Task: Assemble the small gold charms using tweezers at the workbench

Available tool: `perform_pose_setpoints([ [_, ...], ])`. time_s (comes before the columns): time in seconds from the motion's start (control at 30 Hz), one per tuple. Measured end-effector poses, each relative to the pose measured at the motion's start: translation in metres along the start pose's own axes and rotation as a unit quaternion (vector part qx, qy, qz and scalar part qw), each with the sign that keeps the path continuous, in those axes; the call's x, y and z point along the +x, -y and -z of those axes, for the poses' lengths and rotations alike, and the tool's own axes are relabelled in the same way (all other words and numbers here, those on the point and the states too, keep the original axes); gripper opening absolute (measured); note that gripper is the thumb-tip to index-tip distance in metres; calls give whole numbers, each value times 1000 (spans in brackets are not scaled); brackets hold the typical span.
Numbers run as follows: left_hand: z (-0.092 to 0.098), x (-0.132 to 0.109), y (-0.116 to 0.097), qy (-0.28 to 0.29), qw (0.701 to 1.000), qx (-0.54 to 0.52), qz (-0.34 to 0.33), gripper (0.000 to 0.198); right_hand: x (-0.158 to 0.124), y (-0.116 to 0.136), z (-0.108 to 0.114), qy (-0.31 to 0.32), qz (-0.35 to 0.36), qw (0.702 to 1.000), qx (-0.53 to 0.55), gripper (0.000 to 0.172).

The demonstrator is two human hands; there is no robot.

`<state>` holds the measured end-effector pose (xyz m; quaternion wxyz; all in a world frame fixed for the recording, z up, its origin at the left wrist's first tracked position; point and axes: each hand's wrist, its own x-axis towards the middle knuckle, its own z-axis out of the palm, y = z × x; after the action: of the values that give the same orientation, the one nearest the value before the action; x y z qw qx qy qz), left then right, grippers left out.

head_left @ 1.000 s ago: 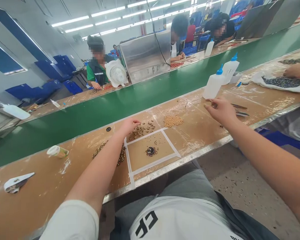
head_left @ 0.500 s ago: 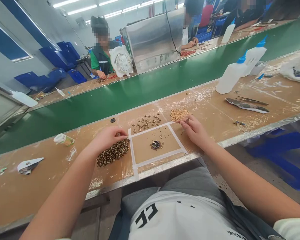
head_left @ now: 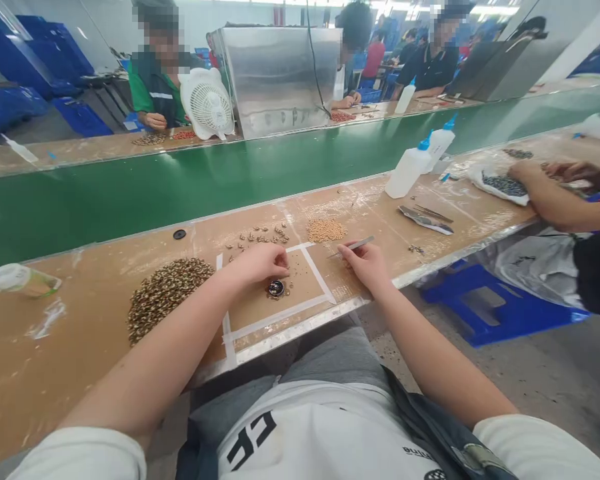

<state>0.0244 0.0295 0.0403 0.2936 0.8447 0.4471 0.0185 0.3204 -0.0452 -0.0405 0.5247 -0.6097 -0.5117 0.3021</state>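
Note:
My left hand (head_left: 263,261) rests inside a white taped square (head_left: 310,257) on the brown bench, fingers curled just above a small round dark piece (head_left: 276,288). Whether it pinches anything is hidden. My right hand (head_left: 364,264) lies at the square's right edge, closed on metal tweezers (head_left: 356,245) that point up and left. A heap of small bronze parts (head_left: 165,293) lies left of my left arm. Scattered metal bits (head_left: 260,237) and a pile of tan beads (head_left: 326,230) sit beyond the square.
A green conveyor belt (head_left: 130,193) runs behind the bench. Two white squeeze bottles with blue caps (head_left: 410,170) stand at right, beside a flat foil piece (head_left: 425,220). A co-worker's arm (head_left: 550,193) reaches over a bag of dark parts (head_left: 500,183). A white cup (head_left: 17,280) lies at left.
My left hand moved from the bronze heap into the taped square by the round piece. My right hand now holds tweezers. The view swung, bringing the co-worker's arm in.

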Motion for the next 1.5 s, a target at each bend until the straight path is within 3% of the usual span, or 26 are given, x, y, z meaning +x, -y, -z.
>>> perform_pose_setpoints([
  [0.33,-10,-1,8,-13,1000,-18,-12,5,1,-2,-1,35,3,999,4,56],
  [0.57,-4,-25,17,-93,995,-33,29,5,25,-3,-4,-14,2,1000,-17,55],
  [0.77,-8,-47,26,-223,956,-175,80,16,25,-2,-7,-14,-5,999,-32,56],
  [0.93,-23,-39,27,-230,915,-329,27,17,18,4,-8,-20,5,999,-42,49],
  [1.03,-31,-34,27,-180,872,-455,1,17,9,19,-21,-21,50,998,-11,41],
  [1.1,-34,-34,28,-160,860,-485,-4,10,3,33,-37,-10,94,995,19,36],
  [1.3,-34,-38,30,-180,862,-473,22,18,-1,61,-91,28,231,971,58,32],
  [1.5,-34,-41,24,-240,876,-418,-19,32,-2,57,-107,52,317,946,45,22],
])
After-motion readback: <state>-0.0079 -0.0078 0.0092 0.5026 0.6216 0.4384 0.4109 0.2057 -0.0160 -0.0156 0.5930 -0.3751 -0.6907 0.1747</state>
